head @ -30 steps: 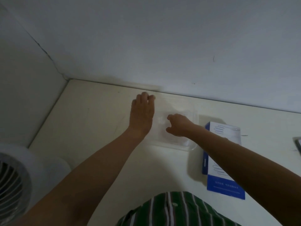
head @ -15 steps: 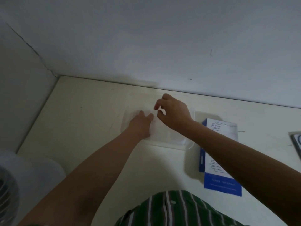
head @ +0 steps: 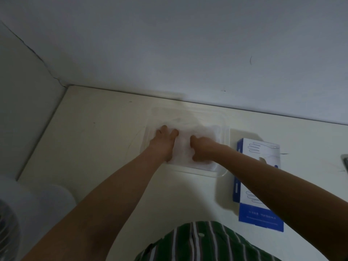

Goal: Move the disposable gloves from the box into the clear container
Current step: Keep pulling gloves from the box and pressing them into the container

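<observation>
tabletop (head: 94, 147): left hand (head: 163, 145) fingers flat on gloves (head: 183, 147) in container (head: 205, 173), right hand (head: 204, 149) curled into them; box (head: 261, 215) text blurred.

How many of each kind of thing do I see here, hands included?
Clear plastic container: 1
Pile of thin whitish disposable gloves inside it: 1 (single gloves too blurred to count)
Blue-and-white cardboard glove box: 1
White fan: 1
Dark object cut off at the right edge: 1
Bare hands on the gloves: 2, the left hand and the right hand
Total: 7

Clear glossy plastic container (head: 225, 146); matt cardboard box (head: 263, 215); filmy gloves (head: 183, 147).
</observation>
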A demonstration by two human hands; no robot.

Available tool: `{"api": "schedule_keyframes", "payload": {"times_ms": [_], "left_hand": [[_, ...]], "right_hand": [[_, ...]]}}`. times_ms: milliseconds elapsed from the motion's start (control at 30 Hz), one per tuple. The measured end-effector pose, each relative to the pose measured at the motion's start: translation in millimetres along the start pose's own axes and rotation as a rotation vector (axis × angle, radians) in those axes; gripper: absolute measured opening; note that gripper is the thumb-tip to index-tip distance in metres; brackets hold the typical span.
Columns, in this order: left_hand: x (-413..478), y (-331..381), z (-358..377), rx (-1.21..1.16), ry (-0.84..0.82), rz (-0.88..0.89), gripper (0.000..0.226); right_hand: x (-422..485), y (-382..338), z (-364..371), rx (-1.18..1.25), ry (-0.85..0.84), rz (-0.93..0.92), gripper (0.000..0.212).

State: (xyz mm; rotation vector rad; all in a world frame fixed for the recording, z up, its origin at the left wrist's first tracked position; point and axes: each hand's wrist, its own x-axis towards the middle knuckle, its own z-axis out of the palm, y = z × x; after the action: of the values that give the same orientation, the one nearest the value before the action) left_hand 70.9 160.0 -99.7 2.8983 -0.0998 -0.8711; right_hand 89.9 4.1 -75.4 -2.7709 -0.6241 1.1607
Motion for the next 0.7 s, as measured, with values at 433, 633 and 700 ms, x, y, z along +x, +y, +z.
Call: {"api": "schedule_keyframes", "payload": {"times_ms": [433, 633, 700], "left_hand": [[-13.2, 8.5, -20.6, 0.091, 0.118, -0.026, 0.05], [-27.5, 42.8, -43.5, -0.112, 0.552, 0.006, 0.02], [-29.9, 64.8, -50.5, -0.211, 0.594, 0.053, 0.017]], "right_hand": [[-10.7, -3.5, 0.7, -0.095, 0.226, -0.032, 0.055], [-48.1, 15.5, -32.2, 0.196, 0.751, -0.148, 0.017], [-59.5, 37.2, -34.9, 0.263, 0.792, -0.091, 0.016]]}}
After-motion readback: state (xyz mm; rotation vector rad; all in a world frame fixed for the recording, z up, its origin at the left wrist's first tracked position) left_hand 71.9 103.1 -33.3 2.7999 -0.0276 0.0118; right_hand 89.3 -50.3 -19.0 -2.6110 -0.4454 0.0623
